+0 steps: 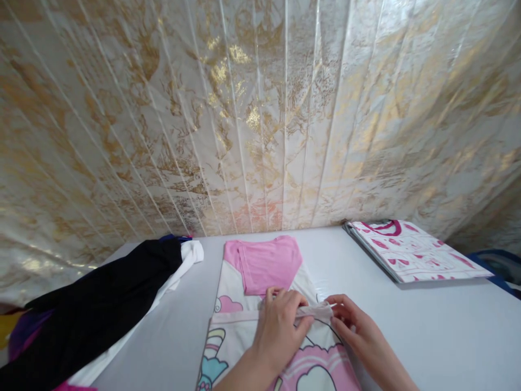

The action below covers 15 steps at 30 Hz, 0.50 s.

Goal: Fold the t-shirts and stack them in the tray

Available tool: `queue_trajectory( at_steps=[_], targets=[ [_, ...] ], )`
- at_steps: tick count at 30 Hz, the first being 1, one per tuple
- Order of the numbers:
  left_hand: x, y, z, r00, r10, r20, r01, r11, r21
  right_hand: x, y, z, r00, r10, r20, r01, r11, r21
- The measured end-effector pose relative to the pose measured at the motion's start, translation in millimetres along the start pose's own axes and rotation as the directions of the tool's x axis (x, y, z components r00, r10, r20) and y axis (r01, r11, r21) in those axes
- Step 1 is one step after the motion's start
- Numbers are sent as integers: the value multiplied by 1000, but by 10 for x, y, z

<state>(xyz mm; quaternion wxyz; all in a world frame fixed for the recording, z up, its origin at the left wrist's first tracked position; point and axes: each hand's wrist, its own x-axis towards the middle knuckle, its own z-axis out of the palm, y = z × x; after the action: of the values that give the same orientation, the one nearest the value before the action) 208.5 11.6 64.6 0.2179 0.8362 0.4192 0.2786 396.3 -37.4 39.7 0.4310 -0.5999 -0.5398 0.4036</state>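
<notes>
A white shirt (232, 339) with pink sleeves and a cartoon print lies in front of me, partly folded. Its pink sleeve part (271, 263) is laid flat at the far end, and the hem is turned up across the middle. My left hand (283, 320) rests on the shirt with curled fingers, thumb and fingertips pinching the hem edge. To its right, my right hand (358, 328) grips the corner of the same hem between thumb and fingers, lifting it slightly. The lower part of the shirt runs out of view at the bottom.
On the left a black garment (109, 288) lies over a white one (193, 252) and other coloured clothes. A stack of folded clothes, topped by a white shirt with pink print (423, 258), sits at the right. A gold-patterned curtain (260, 119) hangs behind the white table (427, 320).
</notes>
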Motion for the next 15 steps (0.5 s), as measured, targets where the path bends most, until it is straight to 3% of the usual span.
queue_trajectory(
  at_steps=[4,8,15],
  targets=[
    [-26,-3,-37,998,-55,21,55,999,1,-36,-63,4,999,-46,-5,45,991,-123],
    [-43,-13,-22,999,-12,39,13,999,-31,33,-143,54,996,-73,51,82,976,-203],
    [-47,-120,-18,993,-107,48,107,994,-11,153,-161,58,984,-179,19,180,981,-72]
  ],
)
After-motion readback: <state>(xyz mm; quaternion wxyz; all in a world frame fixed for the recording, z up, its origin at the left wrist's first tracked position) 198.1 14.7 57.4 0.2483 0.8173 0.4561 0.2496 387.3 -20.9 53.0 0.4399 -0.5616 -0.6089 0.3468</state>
